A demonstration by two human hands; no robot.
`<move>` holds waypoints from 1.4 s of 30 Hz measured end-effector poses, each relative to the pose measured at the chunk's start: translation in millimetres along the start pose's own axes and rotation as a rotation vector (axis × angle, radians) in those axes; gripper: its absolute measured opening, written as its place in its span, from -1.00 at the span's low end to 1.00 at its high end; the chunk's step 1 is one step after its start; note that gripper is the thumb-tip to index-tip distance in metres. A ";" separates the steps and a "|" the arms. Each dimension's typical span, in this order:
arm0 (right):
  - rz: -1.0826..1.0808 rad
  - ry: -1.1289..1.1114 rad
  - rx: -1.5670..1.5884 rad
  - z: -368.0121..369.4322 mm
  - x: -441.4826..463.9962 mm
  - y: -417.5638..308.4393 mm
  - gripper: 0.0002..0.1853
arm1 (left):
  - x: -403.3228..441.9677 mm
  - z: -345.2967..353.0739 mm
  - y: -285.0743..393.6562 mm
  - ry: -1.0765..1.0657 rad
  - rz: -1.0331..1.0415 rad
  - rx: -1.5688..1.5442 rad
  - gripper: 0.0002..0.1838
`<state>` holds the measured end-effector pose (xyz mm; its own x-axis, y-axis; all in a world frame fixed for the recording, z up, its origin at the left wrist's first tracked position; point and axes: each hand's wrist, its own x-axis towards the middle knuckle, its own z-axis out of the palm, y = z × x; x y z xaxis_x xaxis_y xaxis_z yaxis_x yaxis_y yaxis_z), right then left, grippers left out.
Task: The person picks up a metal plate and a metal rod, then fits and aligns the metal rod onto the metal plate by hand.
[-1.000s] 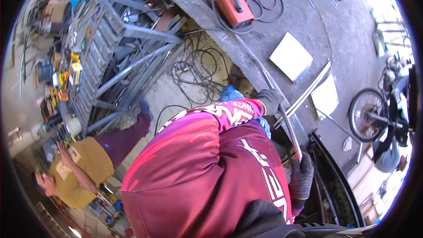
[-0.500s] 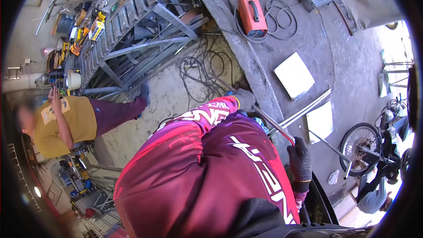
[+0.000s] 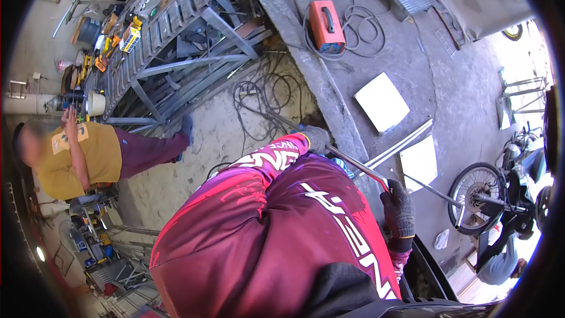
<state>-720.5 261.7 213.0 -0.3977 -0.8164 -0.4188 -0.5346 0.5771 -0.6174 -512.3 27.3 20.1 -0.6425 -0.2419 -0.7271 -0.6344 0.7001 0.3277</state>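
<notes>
A long thin metal rod [image 3: 359,166] slants down to the right through both my gloved hands. Wrapped round its middle is my left hand [image 3: 316,138], in a grey knit glove. My right hand [image 3: 400,209], in a dark grey glove, is closed round the rod's lower right end, where a reddish patch shows. The rod's far end passes near a tangle of black cables [image 3: 268,97] on the floor. My maroon-and-pink sleeve and dark red clothing hide much of the space beneath the hands.
A red machine [image 3: 327,26] with coiled cable stands on the concrete. White panels [image 3: 381,103], pale strips [image 3: 397,146] and a T-ended rod [image 3: 435,191] lie nearby. A motorcycle [image 3: 482,197] is at right. A person in a yellow shirt [image 3: 94,156] stands by a metal-framed bench [image 3: 170,41].
The view has shifted slightly, so the floor objects appear further left. Both my hands keep their hold on the rod. The other person's raised hand has moved a little.
</notes>
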 end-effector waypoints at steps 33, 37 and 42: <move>0.039 -0.011 0.117 11.8 -16.4 32.1 -0.67 | 3.1 18.7 7.8 0.019 0.041 0.025 -0.57; 0.042 -0.026 0.090 9.4 -14.9 27.0 -0.66 | 3.8 19.1 5.9 0.017 0.050 0.012 -0.56; 0.058 -0.058 0.064 5.5 -9.7 18.6 -0.66 | 3.4 21.6 1.9 -0.020 0.033 0.019 -0.64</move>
<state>-722.5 280.2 201.9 -0.3820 -0.7823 -0.4920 -0.4624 0.6227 -0.6312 -506.4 42.3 5.2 -0.6541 -0.2048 -0.7281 -0.6047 0.7199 0.3407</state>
